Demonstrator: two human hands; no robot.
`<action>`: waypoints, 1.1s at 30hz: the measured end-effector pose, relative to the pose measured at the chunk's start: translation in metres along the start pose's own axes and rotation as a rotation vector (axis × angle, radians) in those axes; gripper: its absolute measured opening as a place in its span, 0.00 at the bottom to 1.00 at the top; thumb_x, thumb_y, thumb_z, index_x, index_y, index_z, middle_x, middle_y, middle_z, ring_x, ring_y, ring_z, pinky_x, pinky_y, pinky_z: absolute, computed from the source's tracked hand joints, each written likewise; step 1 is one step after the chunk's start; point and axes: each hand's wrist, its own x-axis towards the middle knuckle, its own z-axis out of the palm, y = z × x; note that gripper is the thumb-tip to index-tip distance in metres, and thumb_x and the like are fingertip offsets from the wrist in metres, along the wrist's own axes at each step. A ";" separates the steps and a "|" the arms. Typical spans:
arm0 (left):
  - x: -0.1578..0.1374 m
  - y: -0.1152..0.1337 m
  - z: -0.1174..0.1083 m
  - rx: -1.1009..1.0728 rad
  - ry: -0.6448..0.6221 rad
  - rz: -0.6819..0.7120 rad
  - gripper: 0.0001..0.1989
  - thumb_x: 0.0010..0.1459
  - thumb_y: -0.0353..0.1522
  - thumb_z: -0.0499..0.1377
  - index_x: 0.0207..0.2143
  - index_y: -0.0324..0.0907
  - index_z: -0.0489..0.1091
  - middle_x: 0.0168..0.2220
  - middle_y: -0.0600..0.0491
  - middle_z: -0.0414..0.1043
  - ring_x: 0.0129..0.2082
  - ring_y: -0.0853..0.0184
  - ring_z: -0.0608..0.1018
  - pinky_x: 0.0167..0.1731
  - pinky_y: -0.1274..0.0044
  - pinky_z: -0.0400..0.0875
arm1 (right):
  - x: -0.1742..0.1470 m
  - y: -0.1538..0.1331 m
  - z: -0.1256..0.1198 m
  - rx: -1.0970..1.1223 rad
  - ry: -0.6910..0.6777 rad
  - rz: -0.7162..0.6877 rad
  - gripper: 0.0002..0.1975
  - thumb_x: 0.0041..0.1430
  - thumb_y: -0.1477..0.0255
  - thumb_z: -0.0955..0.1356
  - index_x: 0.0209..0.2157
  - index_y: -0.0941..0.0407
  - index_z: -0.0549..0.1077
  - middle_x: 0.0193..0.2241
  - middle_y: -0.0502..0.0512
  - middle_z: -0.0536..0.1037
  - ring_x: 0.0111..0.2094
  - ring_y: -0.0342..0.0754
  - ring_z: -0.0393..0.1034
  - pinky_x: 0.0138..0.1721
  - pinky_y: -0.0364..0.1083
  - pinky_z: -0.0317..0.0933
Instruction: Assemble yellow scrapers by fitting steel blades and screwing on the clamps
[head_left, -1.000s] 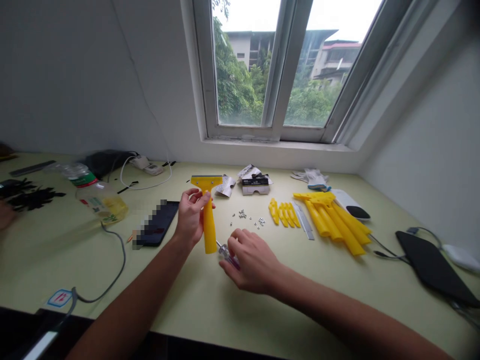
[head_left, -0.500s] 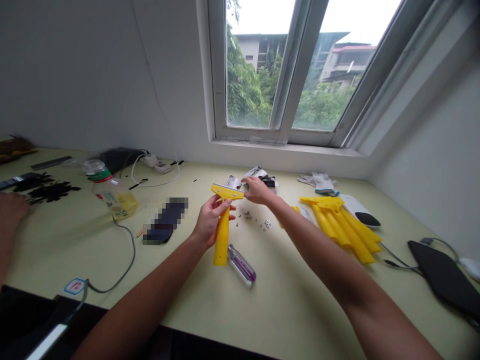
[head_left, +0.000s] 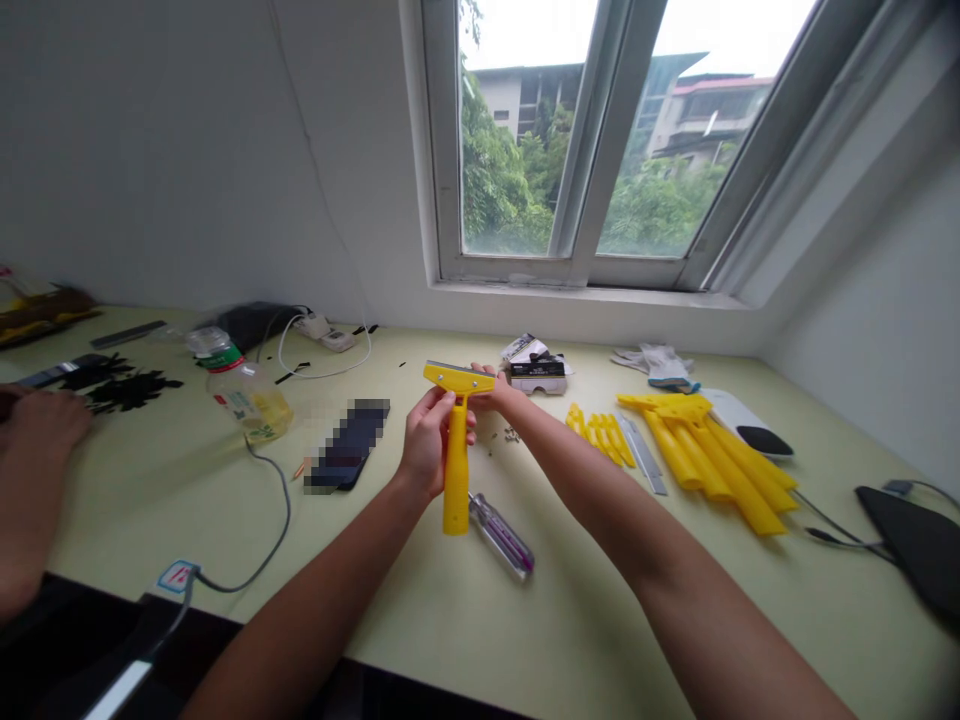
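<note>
A yellow scraper (head_left: 456,460) stands upright in my left hand (head_left: 426,445), its handle pointing down toward me and its wide head with two screws and a metal blade edge at the top. My left fingers are closed round the neck just below the head. My right hand (head_left: 496,390) is at the right end of the head, partly behind it; its fingertips are mostly hidden, so I cannot tell if they grip anything. Below lies a screwdriver (head_left: 504,538) with a clear and purple handle. Small screws or nuts (head_left: 511,435) are scattered under my right forearm.
Yellow handles (head_left: 701,460), small yellow pieces (head_left: 600,435) and metal blades (head_left: 643,455) lie to the right. Small black-and-white boxes (head_left: 537,374) and gloves (head_left: 656,366) are behind. Leftward are a phone (head_left: 349,445), a bottle (head_left: 244,390) and another person's hand (head_left: 49,425).
My right hand has drawn back from beside the boxes to behind the right end of the scraper head. The left hand keeps its hold on the scraper. The whole view has shifted slightly.
</note>
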 end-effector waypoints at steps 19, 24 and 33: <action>0.000 -0.002 0.000 0.007 -0.003 0.035 0.15 0.52 0.35 0.64 0.41 0.40 0.69 0.34 0.53 0.70 0.25 0.73 0.73 0.20 0.82 0.69 | -0.009 0.013 -0.031 0.111 0.051 0.038 0.18 0.63 0.65 0.66 0.52 0.58 0.68 0.50 0.59 0.71 0.46 0.51 0.70 0.46 0.55 0.67; 0.001 -0.002 0.000 -0.010 0.021 0.057 0.16 0.51 0.36 0.65 0.40 0.39 0.68 0.35 0.53 0.69 0.24 0.73 0.73 0.19 0.81 0.69 | -0.020 0.008 -0.037 0.178 0.098 0.018 0.17 0.63 0.66 0.66 0.51 0.58 0.68 0.50 0.59 0.71 0.46 0.50 0.70 0.46 0.55 0.67; 0.003 0.003 -0.005 -0.044 0.045 0.090 0.15 0.51 0.34 0.64 0.40 0.40 0.68 0.36 0.52 0.70 0.25 0.73 0.73 0.19 0.82 0.68 | -0.035 0.006 -0.050 0.465 0.302 0.034 0.10 0.56 0.68 0.69 0.38 0.57 0.72 0.34 0.54 0.77 0.31 0.44 0.71 0.30 0.43 0.66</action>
